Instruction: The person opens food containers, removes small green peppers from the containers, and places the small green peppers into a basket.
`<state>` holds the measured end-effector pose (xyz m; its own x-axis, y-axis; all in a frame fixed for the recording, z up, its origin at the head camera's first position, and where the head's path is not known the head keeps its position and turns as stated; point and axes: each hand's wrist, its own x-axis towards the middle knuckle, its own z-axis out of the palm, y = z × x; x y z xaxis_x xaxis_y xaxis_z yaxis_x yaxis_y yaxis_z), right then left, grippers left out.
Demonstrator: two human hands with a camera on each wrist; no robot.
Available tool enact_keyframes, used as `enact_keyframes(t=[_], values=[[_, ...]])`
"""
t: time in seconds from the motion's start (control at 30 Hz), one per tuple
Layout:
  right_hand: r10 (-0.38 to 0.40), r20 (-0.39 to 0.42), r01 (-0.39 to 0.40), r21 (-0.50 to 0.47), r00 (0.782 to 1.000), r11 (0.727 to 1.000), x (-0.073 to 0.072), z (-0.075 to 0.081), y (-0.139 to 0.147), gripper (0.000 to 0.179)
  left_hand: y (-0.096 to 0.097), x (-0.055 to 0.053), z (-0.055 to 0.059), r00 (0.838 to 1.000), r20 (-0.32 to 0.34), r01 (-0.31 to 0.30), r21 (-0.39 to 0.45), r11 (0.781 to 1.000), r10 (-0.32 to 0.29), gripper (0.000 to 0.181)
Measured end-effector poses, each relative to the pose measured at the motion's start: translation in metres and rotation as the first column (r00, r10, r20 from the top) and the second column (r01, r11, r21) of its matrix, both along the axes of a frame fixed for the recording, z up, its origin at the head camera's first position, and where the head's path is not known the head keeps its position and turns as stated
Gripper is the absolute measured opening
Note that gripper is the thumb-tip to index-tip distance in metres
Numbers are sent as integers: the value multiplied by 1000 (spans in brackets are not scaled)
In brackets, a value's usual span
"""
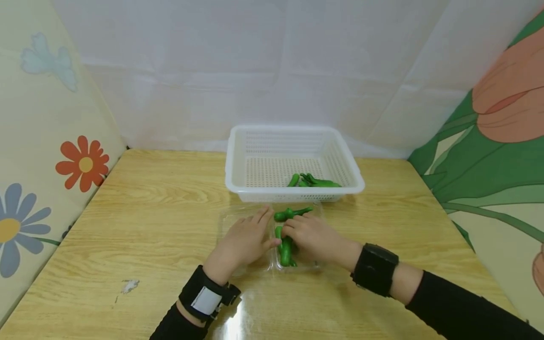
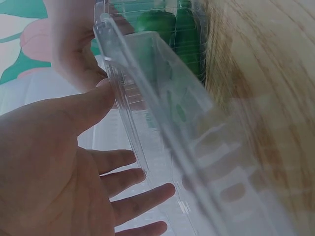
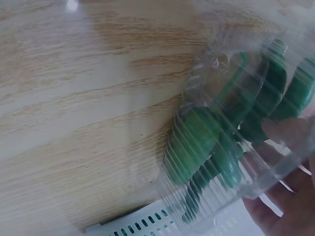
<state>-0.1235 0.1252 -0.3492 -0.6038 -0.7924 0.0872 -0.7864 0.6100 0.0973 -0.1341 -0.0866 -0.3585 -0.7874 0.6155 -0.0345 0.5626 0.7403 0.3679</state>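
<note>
A clear plastic clamshell box [image 1: 259, 268] lies unfolded on the table, with several green peppers [image 1: 286, 251] in its right half. My right hand [image 1: 316, 236] reaches into that half, fingers bent down over a pepper and pinching it; the fingertips are partly hidden. In the right wrist view, peppers [image 3: 194, 142] show through the ribbed wall, the fingers in among them. My left hand [image 1: 244, 238] spreads over the left half, its thumb at the fold between the halves. The left wrist view shows its fingers [image 2: 145, 204] straight beside the clear plastic.
Behind the box stands a white perforated basket [image 1: 295, 191], with several more green peppers [image 1: 320, 182] at its front right. The wood-grain table [image 1: 161, 212] has a worn patch [image 1: 130, 285] at left. A white sheet hangs behind, and patterned panels flank both sides.
</note>
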Motion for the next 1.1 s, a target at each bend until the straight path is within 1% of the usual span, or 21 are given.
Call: enact_keyframes(t=[0.17, 0.33, 0.57, 0.67, 0.8, 0.9, 1.1], values=[[13, -3, -13, -35, 1000, 999, -1, 1, 1, 27, -1, 0, 2, 1000, -4, 1, -2, 1000, -1, 79], [32, -37, -34, -62, 999, 997, 0, 1, 3, 20, -2, 0, 1, 1000, 9, -4, -8, 1000, 4, 79], [48, -60, -53, -76, 997, 996, 1, 2, 9, 20, -1, 0, 1, 1000, 4, -1, -11, 1000, 1, 79], [59, -72, -64, -77, 996, 995, 2, 5, 10, 22, -1, 0, 2, 1000, 0, 0, -12, 1000, 0, 79], [57, -70, -63, -91, 996, 994, 4, 10, 14, 30, 0, 0, 2, 1000, -6, 1, -11, 1000, -1, 79], [45, -71, -53, -119, 996, 992, 5, 12, 17, 35, 0, 1, 1, 1000, -8, 1, -9, 1000, -2, 79], [37, -123, -60, -193, 992, 979, 5, 17, 21, 38, 1, 0, 1, 1000, -3, -6, -8, 1000, 6, 77]])
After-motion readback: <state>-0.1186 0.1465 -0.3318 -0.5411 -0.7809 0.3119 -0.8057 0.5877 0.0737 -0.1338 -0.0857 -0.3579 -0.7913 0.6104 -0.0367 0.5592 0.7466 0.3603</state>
